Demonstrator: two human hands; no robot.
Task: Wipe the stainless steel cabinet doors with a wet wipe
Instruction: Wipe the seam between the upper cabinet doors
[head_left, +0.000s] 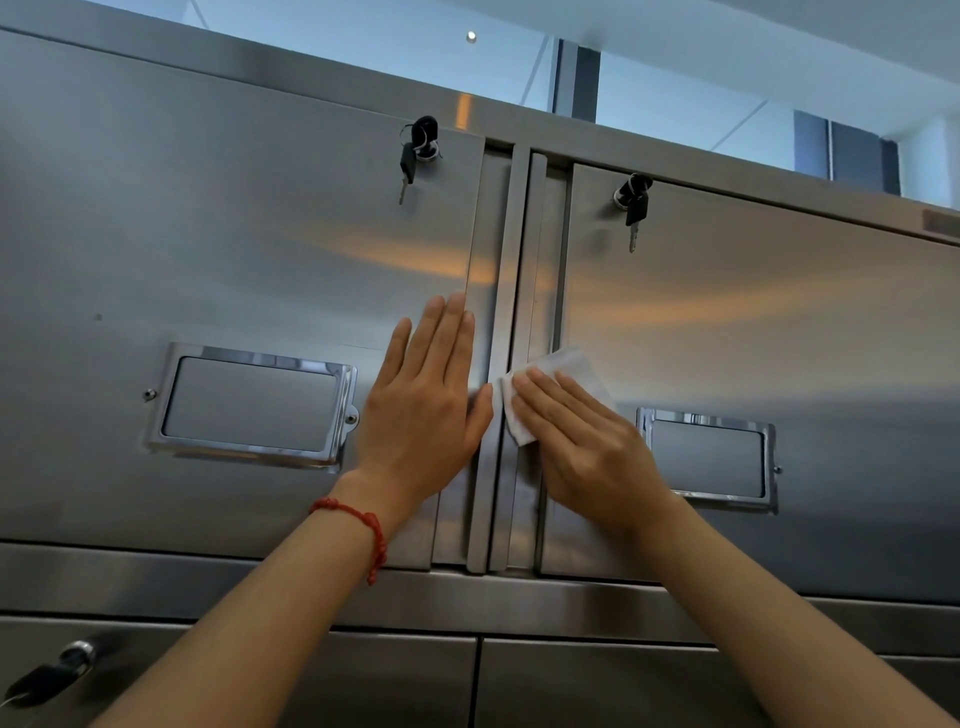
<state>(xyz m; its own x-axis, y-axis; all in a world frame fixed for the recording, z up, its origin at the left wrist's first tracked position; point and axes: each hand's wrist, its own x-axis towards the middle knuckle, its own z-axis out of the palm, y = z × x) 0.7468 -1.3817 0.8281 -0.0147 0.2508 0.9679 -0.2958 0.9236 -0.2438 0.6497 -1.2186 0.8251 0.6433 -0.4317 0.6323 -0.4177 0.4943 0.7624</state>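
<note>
Two stainless steel cabinet doors fill the view: the left door (218, 249) and the right door (779, 322), meeting at a vertical strip in the middle. My left hand (428, 410) lies flat with straight fingers on the left door's right edge. My right hand (587, 447) presses a white wet wipe (550, 374) flat against the left edge of the right door, next to the centre strip. The wipe sticks out above and left of my fingers.
Each door has a chrome label frame, one on the left door (254, 405) and one on the right door (709, 460), and a lock with hanging keys, left keys (418, 150) and right keys (634, 205). Lower cabinet doors (597, 686) sit beneath, with another key (57, 670) at the bottom left.
</note>
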